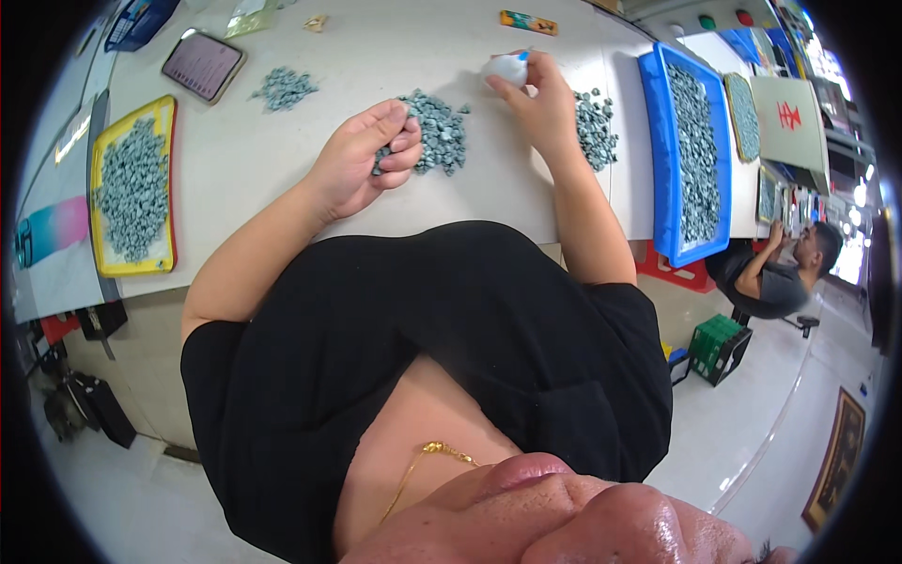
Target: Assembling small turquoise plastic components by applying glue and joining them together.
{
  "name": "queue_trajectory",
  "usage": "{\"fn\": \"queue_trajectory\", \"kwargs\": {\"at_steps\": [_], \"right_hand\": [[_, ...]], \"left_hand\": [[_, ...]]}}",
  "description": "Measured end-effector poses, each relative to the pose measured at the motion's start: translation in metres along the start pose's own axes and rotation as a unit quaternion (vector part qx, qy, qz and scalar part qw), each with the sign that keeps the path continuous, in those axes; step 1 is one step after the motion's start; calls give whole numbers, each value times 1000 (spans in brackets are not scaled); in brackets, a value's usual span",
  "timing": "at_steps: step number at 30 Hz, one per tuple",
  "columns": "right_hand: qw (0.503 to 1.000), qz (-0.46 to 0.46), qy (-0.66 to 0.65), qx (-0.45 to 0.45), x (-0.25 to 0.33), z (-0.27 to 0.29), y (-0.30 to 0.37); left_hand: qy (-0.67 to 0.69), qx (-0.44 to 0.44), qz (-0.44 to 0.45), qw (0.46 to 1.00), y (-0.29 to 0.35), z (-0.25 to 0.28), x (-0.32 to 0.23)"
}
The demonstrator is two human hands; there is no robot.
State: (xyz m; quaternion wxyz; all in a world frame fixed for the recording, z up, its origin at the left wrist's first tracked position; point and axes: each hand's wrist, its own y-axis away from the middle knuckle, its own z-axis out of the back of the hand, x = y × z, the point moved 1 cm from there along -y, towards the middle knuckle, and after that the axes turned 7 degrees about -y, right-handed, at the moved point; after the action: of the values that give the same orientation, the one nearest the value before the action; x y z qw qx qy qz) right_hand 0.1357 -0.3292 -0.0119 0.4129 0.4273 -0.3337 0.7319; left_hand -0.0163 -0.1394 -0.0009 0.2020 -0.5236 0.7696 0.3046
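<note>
My left hand (369, 150) is curled closed at the left edge of a pile of small grey-green pieces (440, 136). A few of these pieces show between its fingers and palm; their exact kind is too small to tell. My right hand (545, 101) grips a rounded white object with a blue spot (508, 70), thumb on the near side, above the table. Just right of that wrist lies a second, looser pile of dark grey-green pieces (596, 132). A smaller heap (285, 89) sits farther left, beyond my left hand.
A yellow tray (105, 266) of pieces stands at the left, a blue bin (664, 202) of them at the right. A phone (204, 66), an orange-and-green packet (528, 23) and a pink-and-blue bottle (58, 230) lie on the table (235, 179). A co-worker (785, 268) sits at far right.
</note>
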Motion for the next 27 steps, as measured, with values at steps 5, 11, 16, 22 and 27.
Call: {"fn": "queue_trajectory", "kwargs": {"at_steps": [5,11,16,22,27], "right_hand": [[995,10,103,5,5,16,-1],[982,21,173,-68,13,63,-3],[938,63,340,-24,-15,87,-2],[922,91,377,7,-21,76,-2],[916,51,397,4,-13,78,-2]], "left_hand": [[-2,-8,-7,1000,0,-3,-1],[3,4,-7,1000,3,-1,2],[8,46,-8,999,3,-1,2],[3,52,-15,999,8,-2,1],[-5,79,-7,997,7,-4,-2]]}}
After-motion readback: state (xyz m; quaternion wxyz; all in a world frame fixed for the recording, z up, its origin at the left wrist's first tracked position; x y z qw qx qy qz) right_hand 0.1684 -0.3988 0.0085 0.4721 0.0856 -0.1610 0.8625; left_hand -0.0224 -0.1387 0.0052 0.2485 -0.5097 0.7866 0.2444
